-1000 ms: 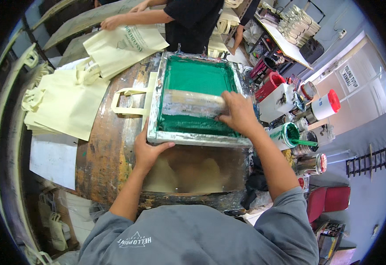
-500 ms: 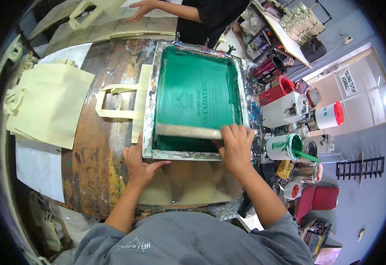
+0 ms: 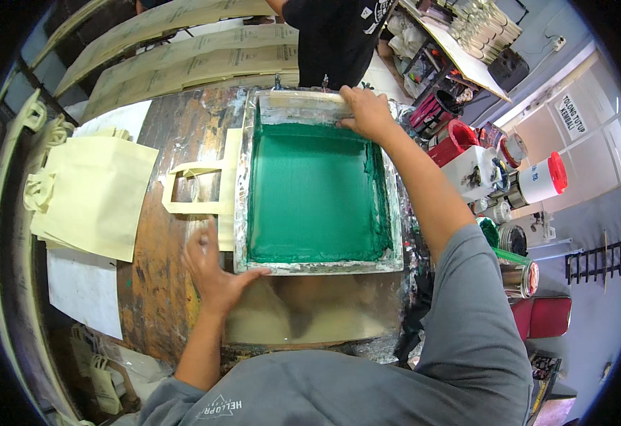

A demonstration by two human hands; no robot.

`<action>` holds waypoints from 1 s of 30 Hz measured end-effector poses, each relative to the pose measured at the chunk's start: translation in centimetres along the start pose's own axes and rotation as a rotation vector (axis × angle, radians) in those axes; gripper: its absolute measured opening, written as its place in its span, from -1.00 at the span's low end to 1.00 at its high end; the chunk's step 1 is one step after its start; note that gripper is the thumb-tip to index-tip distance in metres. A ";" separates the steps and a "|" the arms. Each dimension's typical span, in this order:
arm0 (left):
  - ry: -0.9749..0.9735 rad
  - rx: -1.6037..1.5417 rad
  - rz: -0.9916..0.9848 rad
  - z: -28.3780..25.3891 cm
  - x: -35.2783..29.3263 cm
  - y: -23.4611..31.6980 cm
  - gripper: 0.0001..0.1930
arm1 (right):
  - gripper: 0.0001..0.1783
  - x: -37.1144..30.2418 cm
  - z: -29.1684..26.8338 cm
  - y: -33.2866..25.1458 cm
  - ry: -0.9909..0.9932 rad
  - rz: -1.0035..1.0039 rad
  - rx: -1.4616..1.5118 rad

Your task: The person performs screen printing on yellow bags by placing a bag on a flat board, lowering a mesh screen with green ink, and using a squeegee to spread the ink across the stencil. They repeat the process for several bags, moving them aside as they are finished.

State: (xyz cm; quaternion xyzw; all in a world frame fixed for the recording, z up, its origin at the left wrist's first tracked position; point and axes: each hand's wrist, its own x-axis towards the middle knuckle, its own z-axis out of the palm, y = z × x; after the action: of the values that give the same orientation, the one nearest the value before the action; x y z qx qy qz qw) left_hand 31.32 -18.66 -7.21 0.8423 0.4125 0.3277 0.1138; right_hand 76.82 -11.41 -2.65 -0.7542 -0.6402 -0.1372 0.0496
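A screen-printing frame [image 3: 396, 241] lies on the worktable, its mesh [image 3: 310, 199] coated with green ink that covers the design. At its far end, my right hand [image 3: 366, 112] is closed on the right end of a squeegee [image 3: 300, 103] with a pale wooden handle. My left hand [image 3: 211, 270] is open beside the near left corner, thumb stretched along the near edge and fingers somewhat blurred. A pale yellow tote bag [image 3: 229, 170] lies partly under the frame; its handle sticks out to the left, and the rest is hidden.
Several pale yellow tote bags [image 3: 94, 195] are stacked at the left of the stained wooden table [image 3: 161, 284]. Racks of printed bags [image 3: 197, 67] stand beyond. A co-worker in a dark shirt [image 3: 332, 42] is at the far side. Paint containers [image 3: 537, 176] crowd the right.
My right hand has moved the squeegee from the near end to the far end, and green now covers the design. The co-worker's hand and the bag near it have left view.
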 end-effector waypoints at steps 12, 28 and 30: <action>0.020 0.305 0.423 18.0 28.9 2.7 -0.27 | -0.28 -0.5 2.8 -0.8 0.121 0.005 -0.087; 0.130 0.258 0.530 6.3 5.8 6.3 -0.35 | -0.44 -22.5 -6.4 -12.7 -0.001 0.037 0.087; 0.183 0.206 0.566 4.5 5.5 7.7 -0.35 | -0.43 -23.2 -7.4 -13.5 -0.029 0.049 0.089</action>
State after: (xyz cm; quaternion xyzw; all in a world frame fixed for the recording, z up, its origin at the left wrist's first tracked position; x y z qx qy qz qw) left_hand 41.47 -18.97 -4.56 0.8978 0.2012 0.3773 -0.1053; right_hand 59.22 -32.96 -3.16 -0.7686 -0.6277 -0.0964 0.0771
